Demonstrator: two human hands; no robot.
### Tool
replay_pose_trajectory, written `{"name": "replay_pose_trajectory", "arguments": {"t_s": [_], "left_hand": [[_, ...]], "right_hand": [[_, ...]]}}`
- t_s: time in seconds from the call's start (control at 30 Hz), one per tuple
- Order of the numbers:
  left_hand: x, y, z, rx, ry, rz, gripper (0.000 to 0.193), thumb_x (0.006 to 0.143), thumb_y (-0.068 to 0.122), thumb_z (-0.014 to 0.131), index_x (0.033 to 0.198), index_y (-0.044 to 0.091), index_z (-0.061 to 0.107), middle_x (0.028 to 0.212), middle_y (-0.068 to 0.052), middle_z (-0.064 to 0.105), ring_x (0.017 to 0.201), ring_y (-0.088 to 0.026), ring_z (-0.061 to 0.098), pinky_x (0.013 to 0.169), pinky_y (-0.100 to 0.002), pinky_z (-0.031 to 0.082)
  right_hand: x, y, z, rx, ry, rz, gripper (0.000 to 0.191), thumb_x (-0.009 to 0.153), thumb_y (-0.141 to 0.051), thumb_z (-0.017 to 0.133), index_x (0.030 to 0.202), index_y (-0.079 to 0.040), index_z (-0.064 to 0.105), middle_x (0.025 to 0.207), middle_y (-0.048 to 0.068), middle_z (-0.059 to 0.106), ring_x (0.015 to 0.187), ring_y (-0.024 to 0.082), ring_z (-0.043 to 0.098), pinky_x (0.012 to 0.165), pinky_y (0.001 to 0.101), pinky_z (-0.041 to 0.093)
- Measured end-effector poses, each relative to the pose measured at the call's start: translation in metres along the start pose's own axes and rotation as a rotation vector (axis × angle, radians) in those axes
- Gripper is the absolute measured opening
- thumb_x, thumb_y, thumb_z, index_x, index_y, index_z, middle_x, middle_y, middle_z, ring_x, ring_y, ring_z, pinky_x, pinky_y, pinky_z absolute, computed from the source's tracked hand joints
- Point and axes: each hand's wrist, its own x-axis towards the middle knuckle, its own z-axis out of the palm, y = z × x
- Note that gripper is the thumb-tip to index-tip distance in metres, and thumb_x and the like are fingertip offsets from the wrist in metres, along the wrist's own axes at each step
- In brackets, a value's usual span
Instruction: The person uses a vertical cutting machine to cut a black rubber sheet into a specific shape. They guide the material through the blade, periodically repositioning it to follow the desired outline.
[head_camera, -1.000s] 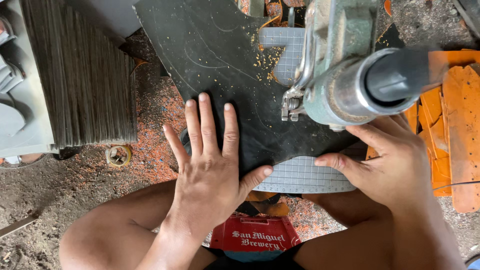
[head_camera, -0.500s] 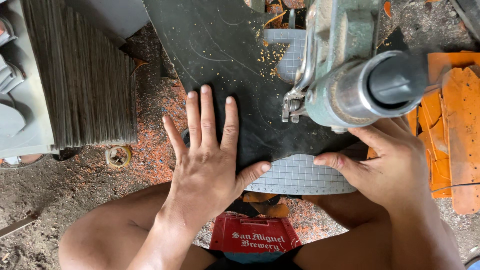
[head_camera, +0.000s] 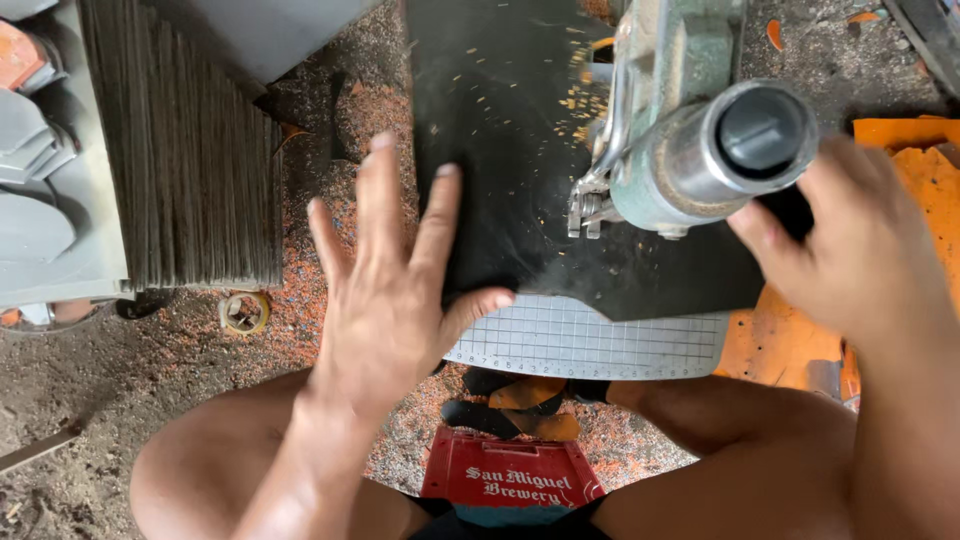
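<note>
head view: the left hand (head_camera: 385, 300) lies spread wide and flat, fingers fanned, its fingertips and thumb resting on the left edge of a large flat black sheet of rubbery material (head_camera: 500, 150). it grips nothing. the black sheet lies across a pale gridded cutting table (head_camera: 590, 340) whose front edge shows just below the sheet, and it runs up and away under a grey-green metal cutting machine with a round steel cylinder end (head_camera: 700, 140). orange crumbs (head_camera: 580, 95) are scattered on the sheet beside the machine's small metal foot (head_camera: 588, 210).

the right hand (head_camera: 850, 250) sits at the right edge of the sheet, just right of and below the cylinder, fingers curled with their tips toward the sheet's right corner; whether it pinches the sheet or only presses on it cannot be told, as the machine hides the contact.

to the left stands a tall stack of thin dark sheets on edge (head_camera: 185, 150), next to grey shaped pieces (head_camera: 40, 200). a small ring of tape (head_camera: 243, 312) lies on the dusty, orange-speckled ground (head_camera: 120, 400). orange sheets (head_camera: 770, 350) lie at the right, under the right hand. below the table sit dark and orange offcuts (head_camera: 515, 405) and a red plastic crate (head_camera: 510, 480), between the person's bare knees (head_camera: 200, 470).
</note>
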Motion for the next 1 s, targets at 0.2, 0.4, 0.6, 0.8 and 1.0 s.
{"name": "replay_pose_trajectory", "arguments": {"t_s": [0.2, 0.4, 0.6, 0.8, 1.0], "left_hand": [[-0.038, 0.046, 0.012, 0.001, 0.207, -0.092, 0.052, 0.098, 0.040, 0.071, 0.137, 0.007, 0.061, 0.152, -0.017, 0.047, 0.149, -0.037, 0.042, 0.122, -0.071, 0.025], [-0.048, 0.068, 0.015, -0.119, 0.121, 0.018, 0.069, 0.090, 0.046, 0.070, 0.135, -0.006, 0.057, 0.150, -0.025, 0.051, 0.146, -0.041, 0.040, 0.112, -0.077, 0.021], [-0.060, 0.069, 0.011, -0.116, 0.080, 0.035, 0.072, 0.092, 0.046, 0.068, 0.140, -0.006, 0.055, 0.153, -0.024, 0.049, 0.148, -0.038, 0.041, 0.113, -0.076, 0.021], [-0.068, 0.080, 0.011, -0.161, 0.124, 0.084, 0.094, 0.084, 0.065, 0.064, 0.142, -0.008, 0.050, 0.152, -0.036, 0.041, 0.146, -0.045, 0.038, 0.110, -0.077, 0.019], [-0.061, 0.074, 0.009, -0.035, -0.009, 0.106, 0.085, 0.082, 0.056, 0.067, 0.141, -0.004, 0.053, 0.148, -0.034, 0.045, 0.143, -0.043, 0.042, 0.112, -0.077, 0.020]], "right_hand": [[-0.069, -0.023, 0.008, -0.187, 0.073, 0.067, 0.038, 0.100, -0.035, 0.074, 0.119, -0.003, 0.066, 0.118, 0.016, 0.067, 0.114, 0.037, 0.060, 0.102, 0.0462, 0.050], [-0.113, -0.065, 0.025, -0.140, -0.016, 0.340, 0.056, 0.087, -0.043, 0.074, 0.121, 0.001, 0.065, 0.116, 0.020, 0.069, 0.112, 0.039, 0.062, 0.096, 0.0487, 0.050], [-0.140, -0.083, 0.035, -0.057, -0.018, 0.424, 0.061, 0.084, -0.044, 0.075, 0.122, 0.001, 0.058, 0.109, 0.020, 0.070, 0.105, 0.036, 0.069, 0.094, 0.0468, 0.053], [-0.153, -0.061, 0.017, -0.099, -0.177, -0.013, 0.087, 0.062, -0.038, 0.080, 0.136, 0.003, 0.058, 0.126, 0.025, 0.069, 0.113, 0.032, 0.070, 0.091, 0.0406, 0.057], [-0.144, -0.070, 0.012, -0.110, -0.118, 0.022, 0.058, 0.067, -0.026, 0.085, 0.121, -0.006, 0.074, 0.121, 0.009, 0.073, 0.108, 0.024, 0.070, 0.093, 0.0408, 0.057]]}}
